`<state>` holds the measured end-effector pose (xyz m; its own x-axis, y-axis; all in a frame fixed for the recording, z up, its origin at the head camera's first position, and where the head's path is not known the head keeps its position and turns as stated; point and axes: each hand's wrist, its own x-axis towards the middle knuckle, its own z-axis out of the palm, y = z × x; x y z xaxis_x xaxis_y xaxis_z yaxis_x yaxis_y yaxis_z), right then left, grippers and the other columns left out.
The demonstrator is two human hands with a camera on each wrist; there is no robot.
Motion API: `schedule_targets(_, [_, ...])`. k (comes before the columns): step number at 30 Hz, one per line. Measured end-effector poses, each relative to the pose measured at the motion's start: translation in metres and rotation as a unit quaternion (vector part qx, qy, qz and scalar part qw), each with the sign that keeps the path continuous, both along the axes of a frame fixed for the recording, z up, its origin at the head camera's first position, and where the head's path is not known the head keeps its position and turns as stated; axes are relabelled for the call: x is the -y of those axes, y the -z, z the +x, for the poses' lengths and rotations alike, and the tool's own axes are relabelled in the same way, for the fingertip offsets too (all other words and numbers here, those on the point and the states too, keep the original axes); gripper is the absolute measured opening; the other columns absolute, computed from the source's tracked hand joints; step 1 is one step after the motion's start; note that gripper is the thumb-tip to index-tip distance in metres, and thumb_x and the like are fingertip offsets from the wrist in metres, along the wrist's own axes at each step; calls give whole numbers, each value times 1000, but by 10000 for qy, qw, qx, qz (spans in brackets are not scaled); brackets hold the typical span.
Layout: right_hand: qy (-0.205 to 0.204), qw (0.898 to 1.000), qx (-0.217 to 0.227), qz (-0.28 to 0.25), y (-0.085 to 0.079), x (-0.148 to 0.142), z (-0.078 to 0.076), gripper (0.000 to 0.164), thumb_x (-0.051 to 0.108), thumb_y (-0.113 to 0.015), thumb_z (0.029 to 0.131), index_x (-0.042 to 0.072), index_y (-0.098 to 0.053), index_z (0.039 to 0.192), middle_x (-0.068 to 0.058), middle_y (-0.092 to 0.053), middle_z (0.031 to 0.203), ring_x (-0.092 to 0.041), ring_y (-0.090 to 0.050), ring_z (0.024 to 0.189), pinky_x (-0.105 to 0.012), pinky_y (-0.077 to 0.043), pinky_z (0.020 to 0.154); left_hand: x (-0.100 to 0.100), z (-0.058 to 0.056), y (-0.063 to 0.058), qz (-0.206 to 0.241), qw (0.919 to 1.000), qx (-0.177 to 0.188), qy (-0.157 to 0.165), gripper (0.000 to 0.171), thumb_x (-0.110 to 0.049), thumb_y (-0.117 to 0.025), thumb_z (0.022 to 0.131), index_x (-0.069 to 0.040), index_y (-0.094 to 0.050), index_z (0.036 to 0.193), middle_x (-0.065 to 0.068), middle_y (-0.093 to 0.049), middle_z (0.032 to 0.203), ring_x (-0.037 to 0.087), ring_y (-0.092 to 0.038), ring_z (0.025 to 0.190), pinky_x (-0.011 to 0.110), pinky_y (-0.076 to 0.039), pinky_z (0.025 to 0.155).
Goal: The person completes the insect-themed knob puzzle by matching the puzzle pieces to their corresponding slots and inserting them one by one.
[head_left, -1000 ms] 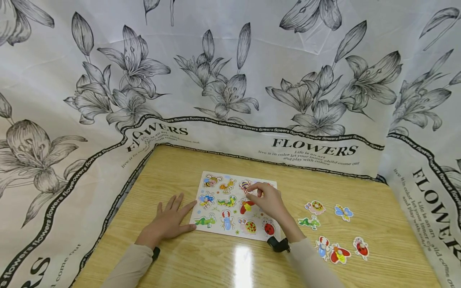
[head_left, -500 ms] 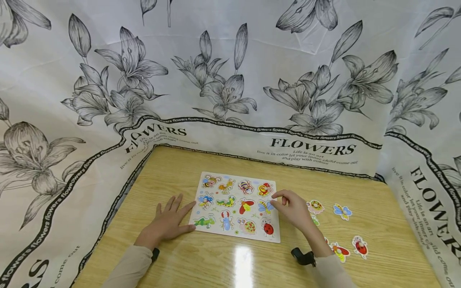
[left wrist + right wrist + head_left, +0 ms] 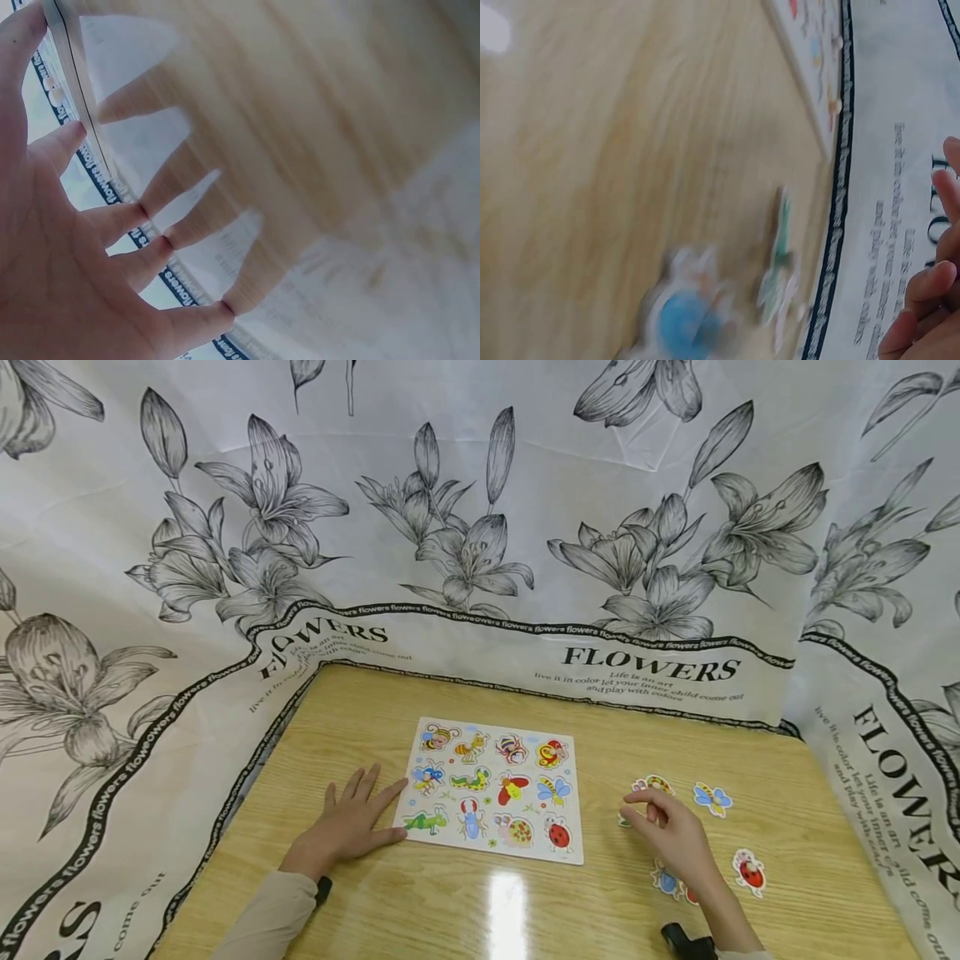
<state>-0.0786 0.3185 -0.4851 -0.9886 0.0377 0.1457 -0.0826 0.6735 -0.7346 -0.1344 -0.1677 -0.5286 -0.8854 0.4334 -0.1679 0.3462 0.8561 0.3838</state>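
Observation:
A white insect puzzle board (image 3: 543,853) lies on the table, its printed bugs in rows. My left hand (image 3: 345,827) rests flat with spread fingers, thumb and index fingertip at the board's left edge. Right of the board, my right hand (image 3: 675,839) hovers over loose pieces, fingers loosely bent and nothing between them. It partly covers a snail piece (image 3: 660,784), a green grasshopper piece (image 3: 780,255) and a blue beetle piece (image 3: 686,322). A red-winged piece (image 3: 692,896) is mostly hidden under the wrist. Beyond the hand lie a blue-winged bee piece (image 3: 712,799) and a ladybug piece (image 3: 750,872).
The wooden table (image 3: 420,902) is bounded at the back and sides by a white curtain (image 3: 465,668) with flower prints. A black wrist device (image 3: 686,943) sits at my right wrist, low over the tabletop.
My right hand has moved right, from over the board's upper right part to the loose pieces, uncovering the board's printed bugs. My left hand has stayed at the board's edge.

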Motion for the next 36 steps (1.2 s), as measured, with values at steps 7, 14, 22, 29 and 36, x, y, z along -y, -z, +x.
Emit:
schedule_targets(7, [457, 9987, 243, 2, 8, -36, 23, 25, 26, -74, 94, 7, -72, 110, -4, -42, 75, -12, -32, 54, -29, -29, 44, 0, -1, 1, -51, 10000, 20, -15, 82, -66, -59, 91, -30, -31, 159, 21, -10, 165, 47, -7, 148, 79, -5, 104])
schedule_targets(14, [1078, 9917, 693, 143, 16, -65, 46, 34, 33, -74, 93, 5, -72, 113, -2, -44, 75, -12, -40, 59, -29, -32, 48, 0, -1, -3, -45, 10000, 56, -19, 82, -65, -60, 91, -29, -31, 159, 21, -10, 165, 47, -7, 148, 79, -6, 104])
schedule_targets(22, [1179, 9870, 1051, 292, 26, -89, 62, 41, 36, -75, 92, 3, -71, 115, -2, -48, 76, -12, -43, 62, -28, -35, 52, 0, -2, 1, -99, 9999, 23, -22, 83, -67, -58, 90, -31, -30, 159, 20, -10, 165, 47, -8, 148, 79, -6, 104])
schedule_targets(29, [890, 9883, 1099, 575, 33, -98, 68, 37, 31, -77, 90, 2, -72, 112, 0, -47, 71, -11, -42, 60, -28, -33, 52, 0, -2, 3, -120, 9999, 37, -38, 83, -68, -57, 90, -32, -30, 159, 19, -9, 165, 46, -6, 149, 79, -5, 105])
schedule_targets(36, [769, 9852, 1427, 562, 37, -102, 71, 34, 31, -77, 90, 2, -73, 109, 0, -49, 71, -11, -43, 61, -27, -35, 52, 0, -2, 2, -100, 9999, 52, -47, 83, -67, -59, 90, -31, -30, 159, 20, -9, 165, 46, -6, 149, 79, -4, 105])
